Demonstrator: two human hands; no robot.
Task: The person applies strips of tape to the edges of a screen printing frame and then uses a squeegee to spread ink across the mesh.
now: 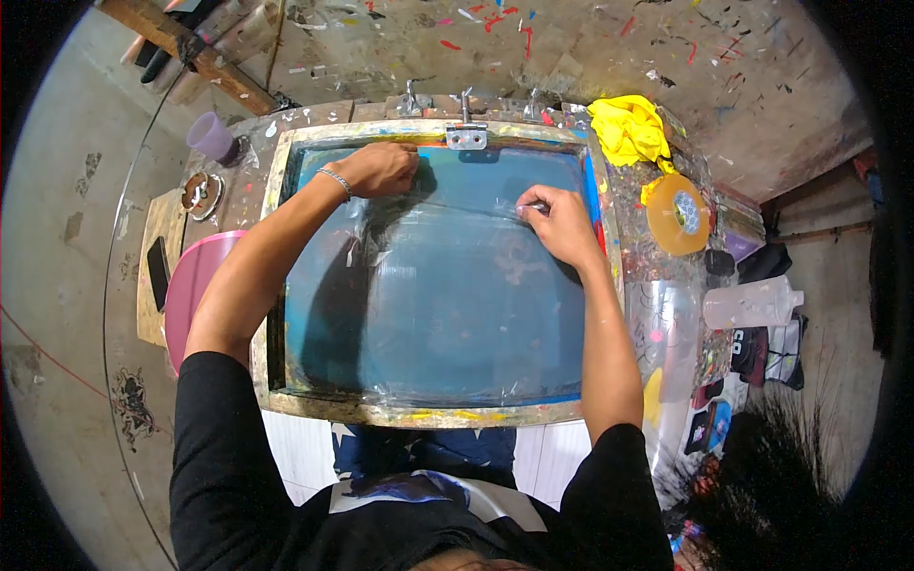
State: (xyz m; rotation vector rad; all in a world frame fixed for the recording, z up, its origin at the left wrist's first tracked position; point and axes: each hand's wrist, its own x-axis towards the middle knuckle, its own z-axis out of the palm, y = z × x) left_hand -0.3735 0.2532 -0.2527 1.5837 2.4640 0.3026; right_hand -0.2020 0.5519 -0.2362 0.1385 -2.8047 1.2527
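A screen-printing frame (438,413) with blue-grey mesh (438,305) lies flat before me, held by a metal hinge clamp (466,138) at its far edge. My left hand (379,169) is at the frame's upper left, fingers curled down near the far inner edge; what they hold is hidden. My right hand (554,221) is over the upper right of the mesh, thumb and fingers pinched on what looks like a clear tape strip (495,211), which stretches leftward across the mesh.
A tape roll (678,230), yellow cloth (628,128) and clear container (747,306) sit at the right. At left are a purple cup (211,136), ashtray (201,195), dark phone (157,281) and pink tub (195,295). A paint-spattered wall (524,48) stands behind.
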